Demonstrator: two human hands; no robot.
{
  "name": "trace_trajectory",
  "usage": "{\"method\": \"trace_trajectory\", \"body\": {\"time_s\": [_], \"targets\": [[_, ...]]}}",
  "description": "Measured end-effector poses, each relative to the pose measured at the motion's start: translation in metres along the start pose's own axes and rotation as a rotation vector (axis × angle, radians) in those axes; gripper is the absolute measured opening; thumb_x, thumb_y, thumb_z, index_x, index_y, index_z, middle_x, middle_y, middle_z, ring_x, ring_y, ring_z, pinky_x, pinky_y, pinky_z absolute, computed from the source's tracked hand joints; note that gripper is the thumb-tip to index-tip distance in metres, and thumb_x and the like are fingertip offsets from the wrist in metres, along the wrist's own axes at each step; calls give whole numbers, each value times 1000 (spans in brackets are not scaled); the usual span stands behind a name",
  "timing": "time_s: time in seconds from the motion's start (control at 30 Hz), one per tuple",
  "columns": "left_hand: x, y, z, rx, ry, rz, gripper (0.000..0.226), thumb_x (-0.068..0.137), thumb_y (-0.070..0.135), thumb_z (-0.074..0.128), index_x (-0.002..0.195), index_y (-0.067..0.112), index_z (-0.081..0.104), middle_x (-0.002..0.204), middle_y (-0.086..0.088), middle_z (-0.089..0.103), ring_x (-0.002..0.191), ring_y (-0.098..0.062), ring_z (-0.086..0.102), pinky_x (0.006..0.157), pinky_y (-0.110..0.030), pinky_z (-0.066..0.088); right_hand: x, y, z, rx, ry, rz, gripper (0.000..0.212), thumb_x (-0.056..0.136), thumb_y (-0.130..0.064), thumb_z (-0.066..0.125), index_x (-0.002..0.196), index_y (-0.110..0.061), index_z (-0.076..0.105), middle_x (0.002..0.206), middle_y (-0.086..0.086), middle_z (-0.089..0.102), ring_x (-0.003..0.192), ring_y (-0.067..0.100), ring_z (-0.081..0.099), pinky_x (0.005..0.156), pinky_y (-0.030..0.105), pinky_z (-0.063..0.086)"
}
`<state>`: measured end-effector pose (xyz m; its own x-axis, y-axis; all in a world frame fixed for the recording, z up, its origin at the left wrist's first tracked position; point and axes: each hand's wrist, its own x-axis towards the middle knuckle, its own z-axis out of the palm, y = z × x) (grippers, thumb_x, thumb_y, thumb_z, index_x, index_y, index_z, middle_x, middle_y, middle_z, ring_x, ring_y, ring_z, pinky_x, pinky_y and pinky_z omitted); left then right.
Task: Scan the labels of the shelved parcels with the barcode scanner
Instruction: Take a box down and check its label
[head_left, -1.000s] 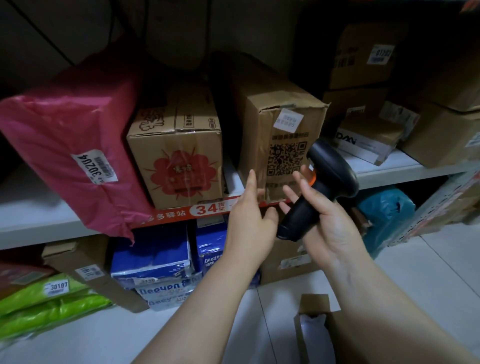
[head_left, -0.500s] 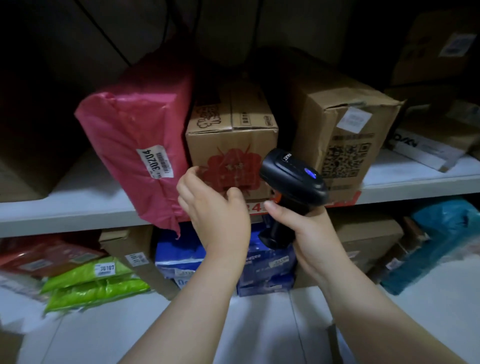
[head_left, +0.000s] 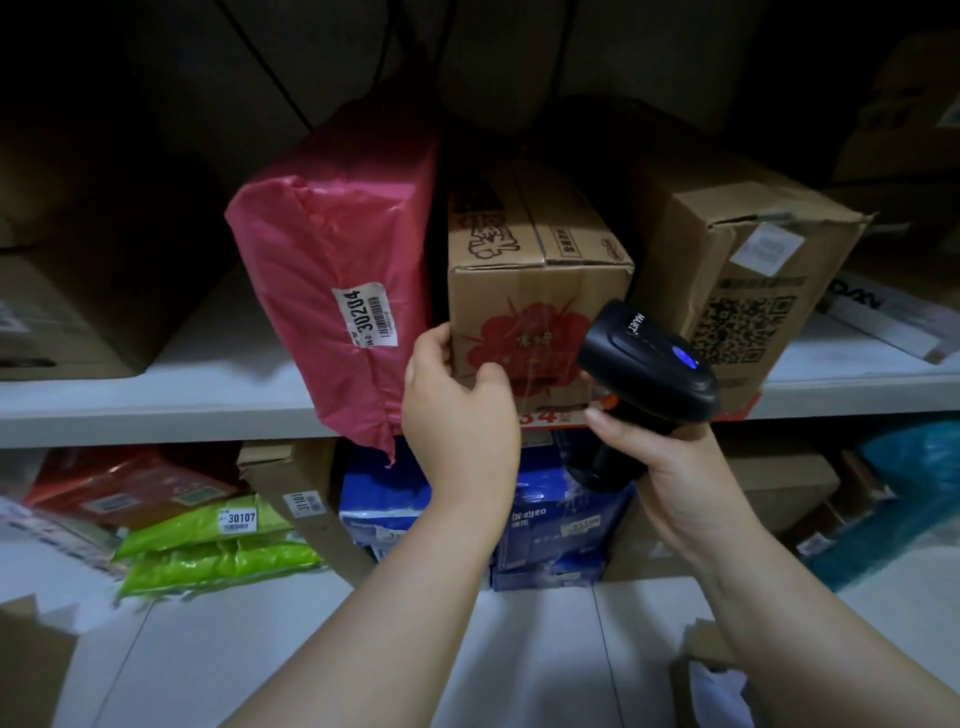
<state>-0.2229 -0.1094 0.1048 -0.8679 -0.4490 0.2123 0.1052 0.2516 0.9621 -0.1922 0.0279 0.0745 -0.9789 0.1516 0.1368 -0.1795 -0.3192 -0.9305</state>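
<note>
My right hand grips a black barcode scanner with a blue light lit on its top, its head in front of the shelf's edge. My left hand holds the front left corner of a cardboard box with a red flower print, fingers on its left side and thumb on its front. Left of it leans a pink plastic parcel with a white label reading 30204. To the right stands a brown box with a QR code.
The white shelf carries more cardboard boxes at the far left and far right. Below it lie green bags, a red bag, blue packs and a teal bag. An open carton stands on the tiled floor.
My view has shifted left and closer to the shelf. My left hand has moved from in front of the QR box to the flower box's corner. The scanner has swung to point forward.
</note>
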Motion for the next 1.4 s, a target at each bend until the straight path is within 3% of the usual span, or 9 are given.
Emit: {"method": "trace_trajectory", "body": {"time_s": [0.1, 0.2, 0.47, 0.6, 0.73, 0.9, 1.07, 1.3, 1.4], "targets": [[-10, 5, -5, -8, 67, 7, 16, 83, 9, 54, 91, 21, 60, 85, 4, 64, 77, -14, 56, 68, -28, 39, -13, -8, -7, 29, 20, 23, 51, 54, -15, 82, 105, -18, 72, 99, 13, 69, 97, 25, 66, 87, 33, 54], [-20, 6, -13, -4, 136, 17, 16, 86, 7, 47, 75, 15, 57, 64, 8, 55, 66, -14, 47, 60, -29, 31, -32, -17, -13, 27, 2, 38, 43, 52, -13, 79, 94, -21, 74, 86, 7, 71, 84, 17, 68, 74, 26, 56], [-33, 5, -27, -47, 176, -31, 36, 89, 3, 43, 57, 19, 42, 53, 6, 41, 51, 2, 43, 49, -16, 31, -76, -29, -21, -33, 38, 71, 65, 33, -43, 94, 93, -26, 75, 93, 7, 66, 95, 21, 62, 91, 37, 49], [-25, -4, -25, -225, 129, -189, 29, 93, 15, 37, 65, 18, 43, 68, 2, 47, 66, -13, 42, 67, -31, 35, -82, -33, -10, -57, 32, 76, 63, 33, -44, 93, 90, -24, 76, 92, 10, 67, 92, 20, 64, 91, 39, 51], [-20, -4, -25, -482, -73, -485, 42, 74, 49, 43, 92, 20, 67, 103, -7, 69, 98, -27, 64, 93, -47, 51, -81, -44, 8, -55, 27, -2, 52, 38, -39, 91, 87, -29, 76, 80, 3, 65, 78, 13, 61, 69, 21, 55], [-16, -9, -26, -566, -317, -770, 42, 85, 54, 48, 101, 22, 70, 86, -3, 75, 81, -25, 71, 78, -53, 57, -67, -68, 18, -27, 19, -55, 36, 56, -11, 75, 88, -28, 75, 84, -5, 73, 87, 8, 68, 74, 20, 54], [-12, -18, -17, -576, -503, -922, 56, 84, 67, 49, 118, 26, 67, 104, -11, 74, 96, -32, 70, 83, -61, 52, -56, -80, 16, -71, 35, 6, 42, 65, -9, 68, 106, -21, 66, 102, 1, 74, 102, 14, 68, 85, 32, 55], [-24, -23, -15, -556, -454, -932, 57, 91, 64, 37, 123, 24, 63, 104, -10, 73, 90, -28, 70, 73, -50, 59, -62, -81, 5, -93, 30, -3, 48, 70, -9, 65, 118, -17, 62, 114, 5, 71, 108, 17, 66, 87, 31, 53], [-33, -28, -16, -514, -384, -971, 52, 95, 55, 32, 117, 21, 64, 103, -12, 72, 92, -32, 69, 77, -56, 56, -68, -83, -9, -123, 26, 30, 46, 71, -9, 63, 117, -12, 63, 117, 7, 69, 111, 19, 64, 92, 35, 50]]}}
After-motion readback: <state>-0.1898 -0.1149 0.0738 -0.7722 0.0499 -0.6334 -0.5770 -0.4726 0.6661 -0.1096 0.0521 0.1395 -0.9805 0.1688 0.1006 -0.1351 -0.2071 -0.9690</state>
